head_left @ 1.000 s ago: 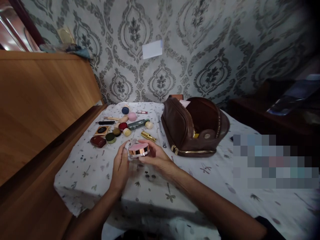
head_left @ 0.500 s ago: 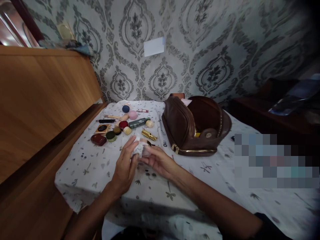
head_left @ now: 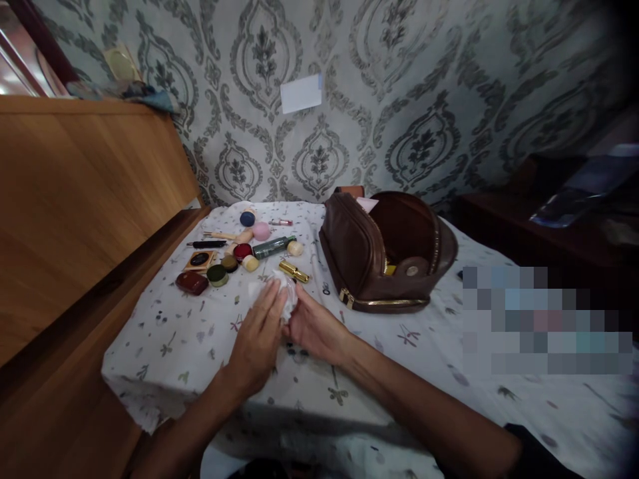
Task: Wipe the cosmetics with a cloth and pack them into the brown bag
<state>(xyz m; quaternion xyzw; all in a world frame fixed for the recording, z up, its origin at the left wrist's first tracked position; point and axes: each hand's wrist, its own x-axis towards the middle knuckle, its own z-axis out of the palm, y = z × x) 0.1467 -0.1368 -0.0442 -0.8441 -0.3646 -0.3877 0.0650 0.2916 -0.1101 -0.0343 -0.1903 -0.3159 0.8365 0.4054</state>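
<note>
Tissue (head_left: 288, 301) | left hand (head_left: 260, 336) pressing, right hand (head_left: 318, 327) gripping it | square case (head_left: 200, 260): marking illegible

Crumpled tissue (head_left: 286, 307) likely covering compact (head_left: 294, 291).

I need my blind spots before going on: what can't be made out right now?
All in the head view:
- Held item: mostly hidden by white tissue, left hand and right hand.
- Brown bag: inside mostly lost in shadow.
- Pixelated patch, right: contents masked.
- Clear bottle: details blurred.

brown bag (head_left: 354, 246), patterned white cloth (head_left: 200, 339), grey-patterned wall (head_left: 319, 153).
</note>
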